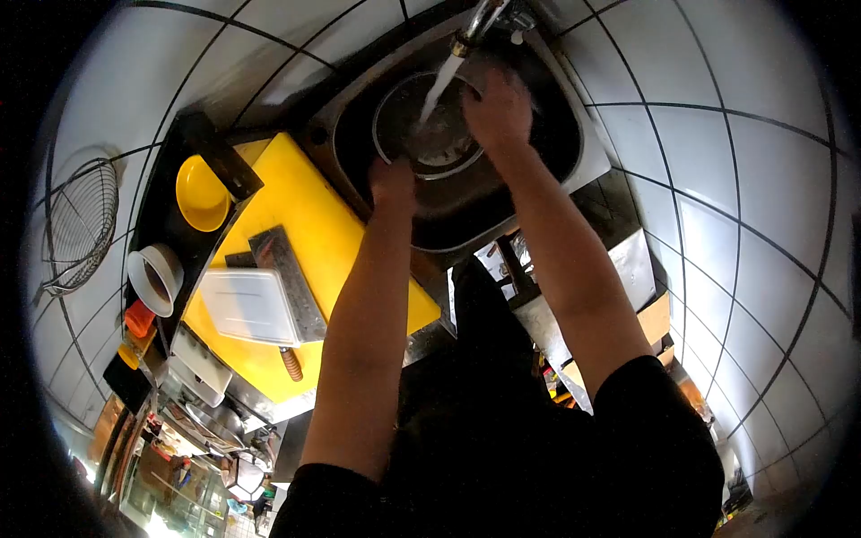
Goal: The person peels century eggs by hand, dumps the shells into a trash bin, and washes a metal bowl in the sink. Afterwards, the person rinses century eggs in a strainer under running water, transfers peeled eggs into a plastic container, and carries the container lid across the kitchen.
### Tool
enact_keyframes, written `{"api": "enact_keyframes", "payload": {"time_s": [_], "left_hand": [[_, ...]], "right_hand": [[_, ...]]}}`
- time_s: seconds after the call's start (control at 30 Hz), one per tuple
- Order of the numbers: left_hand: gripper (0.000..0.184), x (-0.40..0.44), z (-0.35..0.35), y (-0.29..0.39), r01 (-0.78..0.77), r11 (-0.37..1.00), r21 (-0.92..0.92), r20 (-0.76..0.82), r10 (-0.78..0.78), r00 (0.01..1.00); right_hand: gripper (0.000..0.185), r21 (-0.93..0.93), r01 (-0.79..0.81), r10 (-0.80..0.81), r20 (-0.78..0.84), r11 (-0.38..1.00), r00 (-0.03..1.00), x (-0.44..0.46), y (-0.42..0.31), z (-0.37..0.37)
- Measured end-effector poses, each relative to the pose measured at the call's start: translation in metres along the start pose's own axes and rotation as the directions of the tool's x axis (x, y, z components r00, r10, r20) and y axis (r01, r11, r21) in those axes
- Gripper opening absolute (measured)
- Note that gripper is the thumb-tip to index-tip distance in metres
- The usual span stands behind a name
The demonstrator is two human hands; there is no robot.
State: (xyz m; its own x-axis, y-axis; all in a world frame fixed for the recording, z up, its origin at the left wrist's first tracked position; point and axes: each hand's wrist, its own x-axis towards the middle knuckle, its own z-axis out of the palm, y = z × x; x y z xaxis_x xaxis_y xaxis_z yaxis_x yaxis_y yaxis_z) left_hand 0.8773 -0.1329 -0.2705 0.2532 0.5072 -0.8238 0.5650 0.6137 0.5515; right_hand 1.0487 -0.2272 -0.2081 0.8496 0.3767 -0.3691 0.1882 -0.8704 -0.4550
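Observation:
A round metal bowl [446, 168] with a thin pale rim sits in the dark sink [556, 161], and water from the tap [464, 40] runs into it. My right hand [498, 109] is closed over the bowl's right rim, its fingertips partly lost in shadow. At the lower left of the rim is my left hand [392, 181], gripping the edge with its fingers mostly hidden. The inside of the bowl is dim, and what lies at its bottom cannot be made out.
Left of the sink lies a yellow cutting board [296, 184], bearing a cleaver [291, 278] and a white plastic lid [247, 305]. Beyond stand a yellow bowl [203, 193] and a white bowl [154, 278]. A wire strainer [82, 224] hangs on the tiled wall.

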Motion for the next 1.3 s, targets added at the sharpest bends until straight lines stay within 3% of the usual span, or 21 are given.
{"api": "enact_keyframes", "payload": {"time_s": [0.03, 0.07, 0.17, 0.23, 0.27, 0.33, 0.43, 0.53, 0.63, 0.73, 0.77, 0.8, 0.83, 0.87, 0.97, 1.07, 1.13, 1.17, 1.27, 1.3], "left_hand": [[0.041, -0.002, -0.005, -0.002, -0.023, 0.998, -0.061, 0.053, 0.026, 0.998], [0.04, -0.017, -0.005, 0.008, -0.048, 0.999, -0.009, 0.044, 0.049, 0.998], [0.039, -0.069, -0.008, 0.035, -0.129, 0.984, 0.124, 0.014, 0.129, 0.992], [0.04, -0.077, -0.019, 0.029, -0.156, 0.973, 0.169, -0.031, 0.164, 0.986], [0.044, -0.071, -0.021, 0.025, -0.16, 0.985, 0.059, -0.039, 0.162, 0.986], [0.055, -0.055, -0.02, 0.025, -0.173, 0.971, -0.166, -0.056, 0.166, 0.984], [0.056, -0.06, 0.0, 0.035, -0.226, 0.942, -0.249, 0.108, 0.259, 0.96], [0.052, -0.068, 0.007, 0.029, -0.251, 0.967, -0.032, 0.073, 0.253, 0.965], [0.048, -0.06, -0.014, 0.008, 0.053, 0.951, -0.305, 0.134, -0.013, 0.991], [0.052, -0.043, -0.021, 0.003, 0.356, 0.838, -0.413, 0.298, -0.245, 0.923], [0.056, -0.042, -0.021, 0.005, 0.359, 0.833, -0.421, 0.311, -0.239, 0.92], [0.06, -0.046, -0.02, 0.013, 0.364, 0.828, -0.427, 0.325, -0.235, 0.916], [0.064, -0.054, -0.017, 0.024, 0.369, 0.822, -0.434, 0.338, -0.231, 0.912], [0.069, -0.065, -0.014, 0.033, 0.271, 0.892, -0.361, 0.278, -0.174, 0.945], [0.082, -0.078, -0.011, 0.041, 0.016, 0.995, -0.1, 0.128, -0.003, 0.992], [0.089, -0.042, -0.019, 0.02, -0.224, 0.916, 0.332, -0.035, 0.249, 0.968], [0.091, -0.07, -0.012, 0.034, -0.343, 0.551, 0.761, -0.063, 0.589, 0.806], [0.09, -0.078, -0.01, 0.035, -0.39, 0.465, 0.795, -0.023, 0.665, 0.747], [0.088, -0.091, -0.012, 0.032, -0.486, 0.167, 0.858, 0.14, 0.835, 0.533], [0.087, -0.091, -0.014, 0.03, -0.508, 0.06, 0.859, 0.204, 0.87, 0.448]], "right_hand": [[0.046, -0.055, -0.001, -0.001, -0.037, 0.998, 0.999, -0.002, 0.025, 0.01], [0.046, -0.107, 0.001, -0.009, -0.078, 0.994, 0.997, -0.003, 0.045, 0.018], [0.045, 0.127, -0.043, 0.019, 0.184, 0.991, 0.983, -0.015, 0.078, 0.025], [0.045, 0.246, -0.038, -0.016, 0.215, 0.969, 0.976, -0.025, 0.065, 0.021], [0.045, 0.301, -0.041, -0.031, 0.231, 0.953, 0.972, -0.03, 0.058, 0.016], [0.045, 0.345, -0.02, -0.045, 0.182, 0.939, 0.982, -0.018, 0.045, 0.005], [0.044, 0.401, 0.075, -0.115, 0.077, 0.913, 0.99, 0.013, 0.078, 0.023], [0.044, 0.375, 0.111, -0.141, 0.053, 0.92, 0.989, -0.001, 0.088, 0.014], [0.044, 0.343, 0.103, -0.152, 0.119, 0.934, 0.981, -0.017, 0.063, -0.006], [0.041, 0.369, 0.026, -0.081, 0.136, 0.929, 0.987, -0.003, 0.05, -0.004], [0.04, 0.386, -0.008, -0.045, 0.126, 0.923, 0.991, 0.011, 0.048, -0.004], [0.04, 0.64, -0.1, 0.039, 0.11, 0.762, 0.993, 0.024, 0.046, -0.006], [0.039, 0.835, -0.166, 0.122, 0.119, 0.524, 0.985, 0.037, 0.043, -0.012], [0.039, 0.952, -0.199, 0.197, 0.154, 0.235, 0.968, 0.049, 0.04, -0.018], [0.035, 0.955, -0.087, 0.247, 0.16, -0.282, 0.956, 0.078, 0.026, -0.05], [0.04, 0.705, -0.085, 0.074, 0.193, -0.704, 0.978, 0.074, 0.037, -0.071], [0.043, 0.628, -0.003, 0.051, 0.068, -0.778, 0.996, 0.06, 0.049, -0.047], [0.044, 0.583, 0.028, 0.041, 0.009, -0.812, 0.999, 0.051, 0.055, -0.031], [0.053, 0.565, -0.002, 0.218, 0.323, -0.825, 0.921, 0.02, 0.051, -0.001], [0.056, 0.533, -0.028, 0.136, 0.264, -0.846, 0.955, 0.016, 0.052, 0.001]]}}
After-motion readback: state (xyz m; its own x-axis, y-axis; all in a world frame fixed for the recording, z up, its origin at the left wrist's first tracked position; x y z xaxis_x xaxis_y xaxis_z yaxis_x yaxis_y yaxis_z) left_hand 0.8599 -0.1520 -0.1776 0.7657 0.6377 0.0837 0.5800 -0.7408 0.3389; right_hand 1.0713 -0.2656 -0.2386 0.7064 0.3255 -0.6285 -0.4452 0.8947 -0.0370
